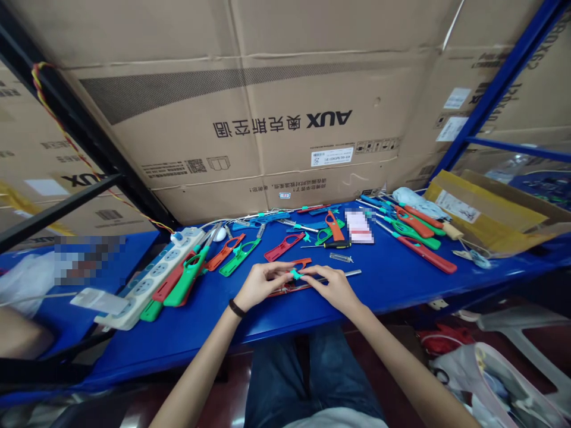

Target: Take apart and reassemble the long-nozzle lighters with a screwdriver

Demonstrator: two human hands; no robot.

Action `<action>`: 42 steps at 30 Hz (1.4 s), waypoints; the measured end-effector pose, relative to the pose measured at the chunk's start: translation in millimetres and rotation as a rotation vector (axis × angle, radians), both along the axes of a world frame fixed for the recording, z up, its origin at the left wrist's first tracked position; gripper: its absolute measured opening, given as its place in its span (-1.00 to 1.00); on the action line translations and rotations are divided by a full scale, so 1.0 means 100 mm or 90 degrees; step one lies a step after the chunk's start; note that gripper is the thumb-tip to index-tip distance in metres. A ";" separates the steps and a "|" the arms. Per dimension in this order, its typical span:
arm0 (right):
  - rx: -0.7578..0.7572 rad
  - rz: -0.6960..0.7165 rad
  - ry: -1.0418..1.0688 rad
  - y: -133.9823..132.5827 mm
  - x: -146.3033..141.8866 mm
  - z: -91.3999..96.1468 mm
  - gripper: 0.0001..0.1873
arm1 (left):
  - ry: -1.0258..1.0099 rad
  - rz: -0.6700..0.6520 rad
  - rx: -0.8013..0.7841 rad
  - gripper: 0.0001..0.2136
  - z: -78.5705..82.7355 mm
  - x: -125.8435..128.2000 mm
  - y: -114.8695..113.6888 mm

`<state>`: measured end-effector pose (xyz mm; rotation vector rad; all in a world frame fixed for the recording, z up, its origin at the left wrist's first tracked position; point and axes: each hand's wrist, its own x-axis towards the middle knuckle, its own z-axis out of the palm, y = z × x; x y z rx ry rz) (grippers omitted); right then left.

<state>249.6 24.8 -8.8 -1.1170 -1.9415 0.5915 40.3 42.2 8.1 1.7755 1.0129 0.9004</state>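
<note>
My left hand (261, 283) and my right hand (332, 286) meet over the blue table (187, 333) near its front edge. Their fingertips pinch a small teal plastic part (295, 274) together, one hand from each side. Under the hands lies a red lighter body with a long metal rod (345, 274) pointing right. A black band circles my left wrist. Red, green and orange lighter shells (238, 255) lie just beyond my hands.
A white power strip (154, 277) lies at the left with red and green lighters beside it. More lighters (419, 235) lie at the right near an open cardboard box (491, 223). Large cardboard cartons stand behind. Another person's arm (18, 336) rests at far left.
</note>
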 end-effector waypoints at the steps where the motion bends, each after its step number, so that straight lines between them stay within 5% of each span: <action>1: -0.003 -0.003 0.000 0.00 0.00 -0.01 -0.85 | -0.003 0.008 0.001 -0.67 -0.04 0.01 -0.01; 7: 0.039 0.003 -0.069 0.01 0.02 -0.06 -0.87 | 0.008 0.075 0.053 -0.75 -0.17 0.08 -0.11; 15: 0.027 0.004 -0.104 0.00 0.17 -0.08 -0.87 | 0.316 0.155 0.366 -0.87 -0.16 0.09 -0.44; 20: 0.019 0.007 -0.110 0.02 0.19 -0.15 -0.90 | 0.375 0.156 0.367 -0.86 -0.23 0.16 -0.46; 28: 0.030 0.035 -0.143 0.05 0.20 -0.08 -0.91 | 0.300 0.145 0.329 -0.93 -0.31 0.22 -0.45; 42: 0.005 0.100 -0.168 0.14 0.18 -0.05 -0.89 | 0.247 0.133 0.279 -0.94 -0.29 0.23 -0.47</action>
